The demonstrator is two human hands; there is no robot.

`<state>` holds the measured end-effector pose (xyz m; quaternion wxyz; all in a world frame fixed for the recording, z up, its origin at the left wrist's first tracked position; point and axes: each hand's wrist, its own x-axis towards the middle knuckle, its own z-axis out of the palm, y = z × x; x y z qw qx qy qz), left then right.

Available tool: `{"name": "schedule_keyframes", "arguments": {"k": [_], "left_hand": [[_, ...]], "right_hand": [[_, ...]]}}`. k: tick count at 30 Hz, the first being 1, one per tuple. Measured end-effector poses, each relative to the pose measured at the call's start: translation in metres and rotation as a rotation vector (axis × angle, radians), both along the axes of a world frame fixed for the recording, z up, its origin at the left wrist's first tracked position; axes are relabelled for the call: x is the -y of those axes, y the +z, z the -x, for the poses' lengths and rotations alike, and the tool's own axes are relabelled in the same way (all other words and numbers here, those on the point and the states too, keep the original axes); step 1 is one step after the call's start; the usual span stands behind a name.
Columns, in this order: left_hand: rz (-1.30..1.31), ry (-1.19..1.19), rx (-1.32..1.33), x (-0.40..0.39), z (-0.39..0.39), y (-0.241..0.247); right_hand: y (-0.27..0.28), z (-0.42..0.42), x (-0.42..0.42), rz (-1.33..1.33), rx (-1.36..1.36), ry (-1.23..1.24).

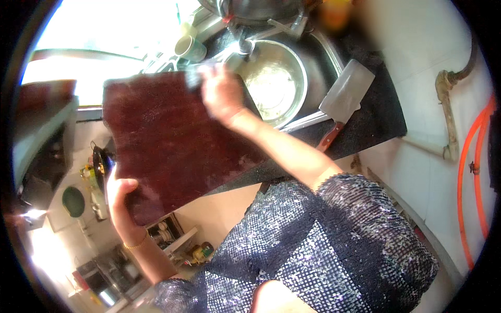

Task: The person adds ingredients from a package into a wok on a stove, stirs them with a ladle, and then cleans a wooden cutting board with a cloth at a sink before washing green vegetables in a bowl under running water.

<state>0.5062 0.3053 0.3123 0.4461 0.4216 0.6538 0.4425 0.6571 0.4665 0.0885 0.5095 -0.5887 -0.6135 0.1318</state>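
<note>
A large dark reddish-brown board (172, 133), probably a cutting board, is tilted up before me over the counter edge. My left hand (119, 191) grips its lower left edge, the thumb lying on the face. Near the board's top edge, my right hand (223, 92) is blurred and holds a pale bluish cloth or pad (193, 76) against the surface. Behind the board, a round metal basin (274, 78) stands in the sink under the faucet. A cleaver (346, 92) with a wooden handle lies across the sink's rim and the counter, right of my right forearm.
A cup (190, 47) stands by the bright window beyond the board. The black countertop (385, 113) ends at a tiled wall with a pipe (450, 113) and an orange hose (464, 176). At the lower left are shelves with kitchen items.
</note>
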Motion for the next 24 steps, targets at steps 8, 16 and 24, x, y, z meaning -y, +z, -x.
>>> {"name": "schedule_keyframes", "arguments": {"k": [8,16,24], "left_hand": [[0.037,0.191,0.03,-0.018,0.039,-0.029],[0.193,0.167,0.184,-0.046,0.062,-0.035],[0.165,0.347,0.072,-0.016,0.042,-0.038]], "right_hand": [[-0.075,-0.079,0.01,0.153,-0.091,0.065],[0.127,0.028,0.092,-0.063,0.074,0.36],[0.027,-0.01,0.106,-0.051,0.28,0.324]]}}
